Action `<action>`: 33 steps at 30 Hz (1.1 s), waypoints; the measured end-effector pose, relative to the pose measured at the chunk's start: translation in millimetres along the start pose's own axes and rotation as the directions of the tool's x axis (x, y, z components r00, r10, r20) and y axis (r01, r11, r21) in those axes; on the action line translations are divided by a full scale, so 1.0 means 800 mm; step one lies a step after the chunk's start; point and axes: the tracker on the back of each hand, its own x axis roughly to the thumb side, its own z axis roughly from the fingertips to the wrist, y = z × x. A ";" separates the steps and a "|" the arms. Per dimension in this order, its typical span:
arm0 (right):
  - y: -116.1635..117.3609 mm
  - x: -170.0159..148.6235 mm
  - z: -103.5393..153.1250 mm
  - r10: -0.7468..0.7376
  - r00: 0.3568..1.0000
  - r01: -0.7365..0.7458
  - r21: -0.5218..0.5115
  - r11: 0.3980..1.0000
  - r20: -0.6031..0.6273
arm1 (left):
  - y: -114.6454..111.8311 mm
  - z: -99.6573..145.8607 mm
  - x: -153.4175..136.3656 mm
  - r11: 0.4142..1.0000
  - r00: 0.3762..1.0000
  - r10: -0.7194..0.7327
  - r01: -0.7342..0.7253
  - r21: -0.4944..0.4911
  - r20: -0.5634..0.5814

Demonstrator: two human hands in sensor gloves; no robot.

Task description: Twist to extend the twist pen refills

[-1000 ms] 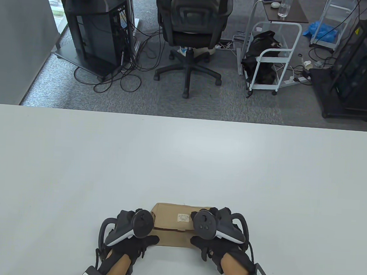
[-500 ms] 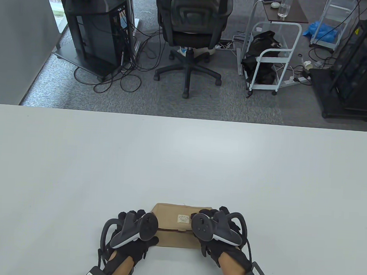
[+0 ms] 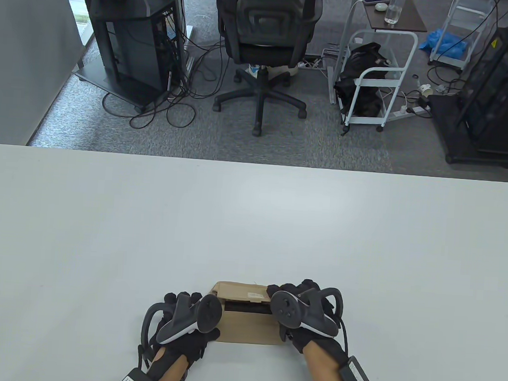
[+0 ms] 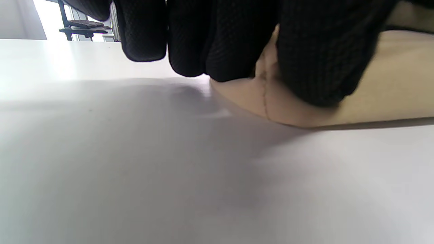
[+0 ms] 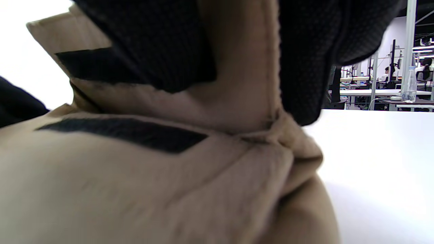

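Note:
A tan fabric pouch [image 3: 246, 327] lies near the table's front edge between my hands. Its flap [image 3: 242, 290] is folded back, showing a black fastening strip [image 3: 246, 306] underneath. My left hand [image 3: 186, 325] grips the pouch's left end, fingers pressed on the fabric [image 4: 305, 101]. My right hand [image 3: 301, 315] holds the flap at the right end and lifts it; the right wrist view shows the raised flap [image 5: 237, 67] and black strips [image 5: 129, 132]. No pen is visible.
The white table [image 3: 251, 225] stretches ahead. Beyond its far edge stand an office chair [image 3: 264, 47], a black cabinet [image 3: 129, 42], a white cart [image 3: 375, 73] and loose floor cables.
My right hand lifted the pouch's flap back, away from me, uncovering the black strip. The label side of the flap turned out of sight. My left hand shifted slightly right, still on the left end.

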 end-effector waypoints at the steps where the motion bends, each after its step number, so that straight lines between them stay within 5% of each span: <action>1: -0.002 -0.002 -0.003 -0.002 1.000 0.002 -0.006 1.000 -0.006 | 0.000 0.000 0.000 1.000 1.000 -0.001 0.001 -0.002 -0.001; 17: -0.007 -0.038 -0.058 -0.116 0.974 0.111 -0.037 0.993 -0.196 | 0.001 -0.002 0.005 1.000 1.000 -0.024 0.023 -0.019 -0.014; 33: -0.031 -0.057 -0.041 -0.196 0.945 0.185 -0.066 0.981 -0.263 | 0.007 0.006 0.004 0.995 0.996 -0.084 0.085 -0.051 0.022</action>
